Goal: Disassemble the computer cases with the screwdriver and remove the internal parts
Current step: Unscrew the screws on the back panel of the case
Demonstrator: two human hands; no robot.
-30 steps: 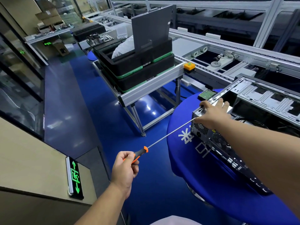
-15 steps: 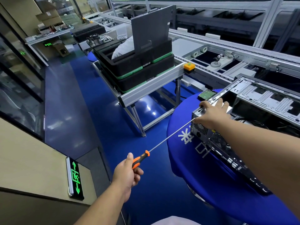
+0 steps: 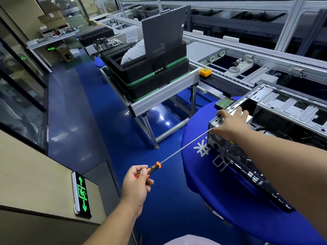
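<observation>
On the blue-covered tabletop (image 3: 203, 174) at my right, I see the opened computer case (image 3: 251, 156) lying on its side, its rear panel of vents and ports facing me. My right hand (image 3: 230, 124) rests over the case's near top corner, fingers (image 3: 245, 113) spread flat across the metal edge and the thumb hooked at the corner. My left hand (image 3: 137, 183) grips the orange-and-black handle of the long screwdriver (image 3: 184, 147), fingers curled round it with the thumb lying along the top. Its thin shaft runs up and to the right, and the tip meets the rear panel just beneath my right palm. Just beyond the case, a bare hard drive (image 3: 224, 102) lies on the cloth. Further back, stacked black trays (image 3: 148, 75) sit on an aluminium stand.
</observation>
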